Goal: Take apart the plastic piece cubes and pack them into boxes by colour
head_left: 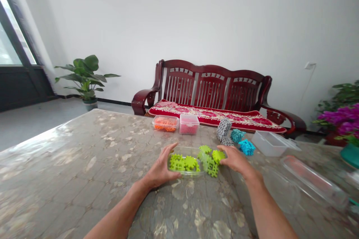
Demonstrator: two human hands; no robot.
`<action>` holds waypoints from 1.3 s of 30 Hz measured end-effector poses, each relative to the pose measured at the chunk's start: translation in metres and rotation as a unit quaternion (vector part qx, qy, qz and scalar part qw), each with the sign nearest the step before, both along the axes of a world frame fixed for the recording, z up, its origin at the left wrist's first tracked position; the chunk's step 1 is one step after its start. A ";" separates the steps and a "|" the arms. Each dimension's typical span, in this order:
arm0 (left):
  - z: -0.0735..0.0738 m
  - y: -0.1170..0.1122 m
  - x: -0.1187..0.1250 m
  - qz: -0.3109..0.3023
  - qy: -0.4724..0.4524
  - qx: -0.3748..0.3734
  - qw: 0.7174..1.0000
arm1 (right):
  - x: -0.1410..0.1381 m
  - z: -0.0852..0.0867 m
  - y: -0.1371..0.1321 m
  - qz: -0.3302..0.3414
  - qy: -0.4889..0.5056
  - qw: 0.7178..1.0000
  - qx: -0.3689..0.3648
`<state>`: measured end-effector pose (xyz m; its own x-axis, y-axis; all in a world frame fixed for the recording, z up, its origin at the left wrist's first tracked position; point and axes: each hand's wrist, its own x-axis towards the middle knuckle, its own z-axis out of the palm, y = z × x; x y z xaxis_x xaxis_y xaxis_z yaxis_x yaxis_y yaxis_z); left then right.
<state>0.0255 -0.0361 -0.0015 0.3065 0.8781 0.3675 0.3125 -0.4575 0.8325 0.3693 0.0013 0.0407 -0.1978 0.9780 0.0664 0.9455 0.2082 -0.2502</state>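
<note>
A clear plastic container (183, 173) holding lime-green interlocking pieces (182, 163) sits on the table in front of me. My left hand (161, 168) grips the container's left side, fingers curled round its rim. My right hand (235, 158) rests on the table to the right, its fingers closed on a cluster of green pieces (213, 158) lying just outside the container.
Marble-patterned table (92, 164). Behind: an orange-filled tub (166, 123), a pink-filled tub (189, 124), grey pieces (223, 129), teal pieces (242, 141), an open clear box (269, 143), clear lids (311, 181) at right. Red wooden bench (213, 97) beyond; plants on both sides.
</note>
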 end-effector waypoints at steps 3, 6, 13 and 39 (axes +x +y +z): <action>0.000 0.000 0.000 0.002 0.001 0.000 1.000 | 0.001 -0.001 0.000 -0.011 0.012 1.000 0.014; 0.000 0.000 0.000 0.001 0.002 0.001 1.000 | -0.003 0.006 0.000 -0.021 0.051 0.998 0.033; -0.001 0.000 0.000 -0.006 -0.008 -0.007 1.000 | -0.045 0.046 -0.021 0.098 0.149 0.981 0.080; 0.000 0.002 0.001 0.077 -0.001 0.013 0.997 | -0.047 0.023 -0.021 0.049 0.074 0.996 -0.024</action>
<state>0.0263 -0.0337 -0.0013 0.1680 0.9046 0.3916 0.3788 -0.4260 0.8216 0.3222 -0.0202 0.0641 -0.2847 0.9570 0.0563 0.8735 0.2831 -0.3961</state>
